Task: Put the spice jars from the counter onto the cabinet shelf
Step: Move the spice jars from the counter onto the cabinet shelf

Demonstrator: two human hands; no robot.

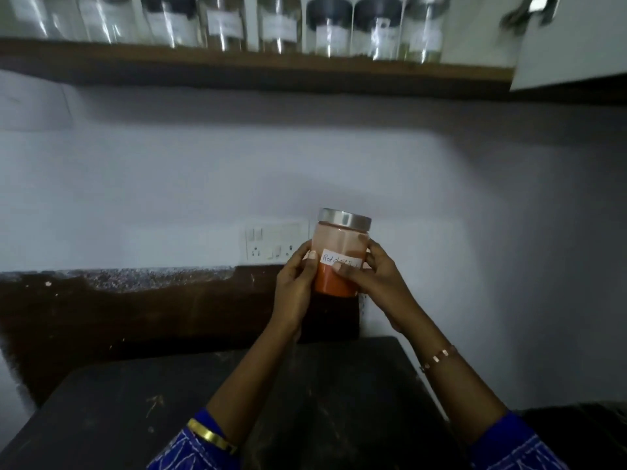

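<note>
A glass spice jar (340,244) with a steel lid, a handwritten white label and red-orange powder in its lower part is held upright in the air above the dark counter (135,401). My left hand (294,286) grips its left side and my right hand (376,276) grips its right side, thumbs across the front. High above, the wooden cabinet shelf (258,67) carries a row of several labelled glass jars (329,28) with dark or steel lids.
A white switch and socket plate (274,244) is on the wall just left of the jar. An open white cabinet door (573,42) hangs at the upper right. A dark stone backsplash (135,310) runs behind the counter.
</note>
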